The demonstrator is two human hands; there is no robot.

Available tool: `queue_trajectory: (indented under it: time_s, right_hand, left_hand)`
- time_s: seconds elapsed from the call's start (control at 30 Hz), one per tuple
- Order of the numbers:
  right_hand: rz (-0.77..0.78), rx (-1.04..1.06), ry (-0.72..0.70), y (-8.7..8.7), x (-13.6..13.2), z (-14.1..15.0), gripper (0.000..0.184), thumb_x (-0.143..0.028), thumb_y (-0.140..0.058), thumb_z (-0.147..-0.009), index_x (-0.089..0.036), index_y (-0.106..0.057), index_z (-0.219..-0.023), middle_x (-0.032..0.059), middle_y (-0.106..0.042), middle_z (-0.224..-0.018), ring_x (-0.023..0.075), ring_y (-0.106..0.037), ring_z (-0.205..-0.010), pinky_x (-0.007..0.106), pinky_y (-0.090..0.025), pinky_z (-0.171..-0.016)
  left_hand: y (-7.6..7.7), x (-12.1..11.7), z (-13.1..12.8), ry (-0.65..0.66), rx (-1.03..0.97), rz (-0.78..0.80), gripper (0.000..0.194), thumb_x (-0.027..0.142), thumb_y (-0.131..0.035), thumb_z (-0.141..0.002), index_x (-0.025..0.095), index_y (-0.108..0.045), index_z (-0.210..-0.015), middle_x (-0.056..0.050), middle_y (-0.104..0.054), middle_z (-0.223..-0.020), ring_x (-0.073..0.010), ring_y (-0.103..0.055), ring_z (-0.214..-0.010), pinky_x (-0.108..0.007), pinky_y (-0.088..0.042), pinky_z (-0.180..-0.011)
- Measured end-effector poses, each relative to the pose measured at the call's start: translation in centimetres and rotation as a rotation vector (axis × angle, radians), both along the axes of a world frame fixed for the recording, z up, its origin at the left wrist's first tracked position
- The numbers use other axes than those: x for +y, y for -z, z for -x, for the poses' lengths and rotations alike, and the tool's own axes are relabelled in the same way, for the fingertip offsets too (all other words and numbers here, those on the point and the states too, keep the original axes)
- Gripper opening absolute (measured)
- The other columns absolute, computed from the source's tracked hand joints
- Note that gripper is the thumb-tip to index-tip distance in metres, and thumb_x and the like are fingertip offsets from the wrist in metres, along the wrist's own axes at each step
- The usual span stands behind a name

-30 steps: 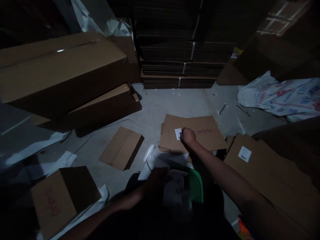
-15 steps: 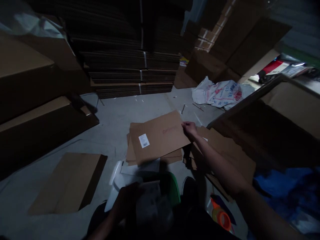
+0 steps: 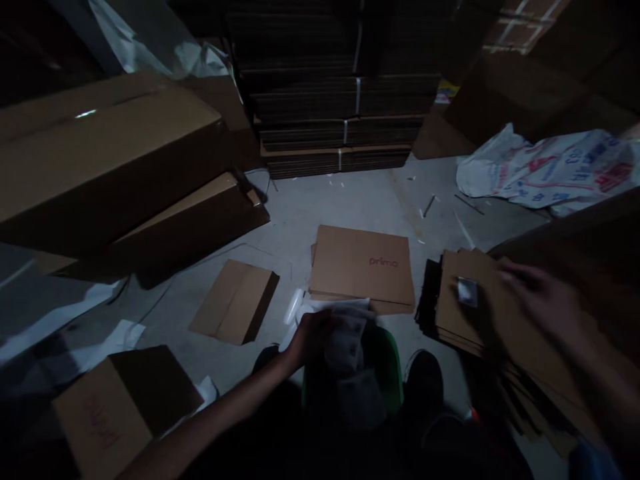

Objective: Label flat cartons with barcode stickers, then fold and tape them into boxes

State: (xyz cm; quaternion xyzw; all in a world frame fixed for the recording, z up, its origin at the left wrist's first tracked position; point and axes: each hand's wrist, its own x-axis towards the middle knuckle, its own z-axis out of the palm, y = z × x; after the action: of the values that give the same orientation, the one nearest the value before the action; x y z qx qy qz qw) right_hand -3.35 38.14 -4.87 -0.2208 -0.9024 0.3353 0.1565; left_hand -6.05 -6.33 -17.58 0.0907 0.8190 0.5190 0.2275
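My left hand [image 3: 313, 333] is closed on a translucent strip of labels [image 3: 345, 343] that hangs over a green bin [image 3: 397, 363] between my feet. My right hand [image 3: 535, 287] is smeared by motion above a stack of flat cardboard pieces [image 3: 460, 323] on the right; its grip is unclear. The top piece there carries a small label [image 3: 468, 292]. In front of the bin lies a smaller pile of flat cardboard [image 3: 350, 267], its top piece marked "prima" and showing no label.
A closed carton [image 3: 233, 300] lies left of the pile, with another carton [image 3: 125, 407] nearer me. Bundled flat cardboard [image 3: 335, 160] is stacked at the back. Large boxes [image 3: 115, 147] stand left, and a printed white sack [image 3: 545, 167] lies at the right.
The labelled cardboard piece held over the middle pile has left it; a labelled piece now tops the right stack. My right hand has moved right, and the view has swung left.
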Motion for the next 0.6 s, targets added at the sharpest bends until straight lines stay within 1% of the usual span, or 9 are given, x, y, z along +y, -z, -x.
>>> queue_trajectory:
  time_s: [0.03,0.07,0.1,0.13,0.23,0.33,0.37,0.47,0.6]
  right_hand:
    - [0.134,-0.063,-0.161,1.2,-3.6,0.8,0.034,-0.056,-0.071,-0.083,-0.026,-0.080,-0.096,0.0147,-0.077,-0.099,0.0263,-0.070,-0.087,0.045,-0.051,-0.079]
    - [0.248,-0.129,-0.397,2.3,-7.4,1.4,0.036,-0.050,-0.070,-0.086,-0.028,-0.077,-0.113,0.0119,-0.076,-0.111,0.0262,-0.070,-0.097,0.044,-0.052,-0.086]
    - [0.315,-0.154,-0.612,3.0,-11.1,2.0,0.045,-0.044,-0.073,-0.085,-0.029,-0.071,-0.127,0.0094,-0.073,-0.123,0.0255,-0.069,-0.106,0.043,-0.053,-0.091]
    - [0.337,-0.138,-0.719,3.5,-14.5,2.4,0.052,-0.040,-0.079,-0.080,-0.028,-0.069,-0.129,0.0081,-0.073,-0.123,0.0242,-0.069,-0.106,0.040,-0.054,-0.091]
    - [0.330,-0.235,-0.776,3.8,-20.7,2.8,0.025,-0.032,-0.073,-0.087,-0.024,-0.075,-0.110,0.0039,-0.077,-0.103,0.0190,-0.071,-0.091,0.031,-0.053,-0.081]
    - [0.306,-0.314,-0.766,3.6,-21.7,2.7,0.012,-0.032,-0.070,-0.091,-0.024,-0.075,-0.099,-0.0006,-0.077,-0.091,0.0166,-0.071,-0.081,0.027,-0.049,-0.075]
    - [0.280,-0.326,-0.760,3.7,-21.4,2.7,0.013,-0.033,-0.071,-0.091,-0.024,-0.075,-0.099,-0.0014,-0.077,-0.088,0.0164,-0.070,-0.079,0.027,-0.048,-0.072]
    - [0.107,-0.310,-0.750,4.3,-21.0,2.6,0.010,-0.031,-0.069,-0.092,-0.024,-0.075,-0.096,0.0001,-0.076,-0.088,0.0178,-0.070,-0.082,0.027,-0.046,-0.074]
    - [-0.135,-0.230,-0.816,5.3,-22.0,2.7,0.008,-0.025,-0.067,-0.093,-0.024,-0.075,-0.091,0.0025,-0.074,-0.094,0.0191,-0.068,-0.091,0.028,-0.046,-0.078]
  left_hand:
    - [-0.1,0.3,0.1,-0.004,0.025,-0.007,0.043,0.048,-0.055,-0.093,0.014,-0.058,-0.066,0.004,-0.044,-0.059,-0.0105,-0.038,-0.060,-0.022,-0.028,-0.055]
    - [-0.1,0.5,0.1,-0.004,0.048,-0.017,0.044,0.049,-0.056,-0.092,0.014,-0.058,-0.065,0.005,-0.043,-0.058,-0.0102,-0.038,-0.060,-0.022,-0.028,-0.054]
    - [-0.2,0.7,0.2,0.001,0.063,-0.027,0.045,0.049,-0.058,-0.092,0.014,-0.057,-0.063,0.004,-0.043,-0.057,-0.0101,-0.038,-0.059,-0.022,-0.028,-0.054]
    - [-0.3,0.8,0.2,0.007,0.065,-0.039,0.046,0.050,-0.060,-0.091,0.014,-0.057,-0.062,0.004,-0.045,-0.057,-0.0102,-0.039,-0.058,-0.022,-0.029,-0.054]
    - [-1.1,1.1,0.3,0.000,0.051,-0.111,0.035,0.046,-0.064,-0.091,0.014,-0.067,-0.077,-0.001,-0.062,-0.071,-0.0148,-0.055,-0.068,-0.023,-0.041,-0.059]
    - [-2.3,1.4,0.8,-0.028,0.118,-0.208,0.032,0.042,-0.068,-0.090,0.017,-0.071,-0.110,-0.008,-0.072,-0.102,-0.0205,-0.065,-0.092,-0.028,-0.051,-0.076]
    - [-2.6,1.4,1.0,-0.019,0.128,-0.191,0.032,0.043,-0.068,-0.089,0.017,-0.072,-0.108,-0.007,-0.072,-0.098,-0.0199,-0.065,-0.091,-0.027,-0.050,-0.076]
    - [-3.1,1.6,1.5,0.020,0.076,-0.022,0.032,0.044,-0.066,-0.091,0.015,-0.070,-0.078,0.001,-0.062,-0.067,-0.0140,-0.056,-0.068,-0.023,-0.040,-0.062]
    - [-2.5,0.9,1.4,0.017,0.068,0.071,0.038,0.042,-0.061,-0.092,0.014,-0.062,-0.067,0.005,-0.049,-0.060,-0.0100,-0.043,-0.063,-0.023,-0.028,-0.057]
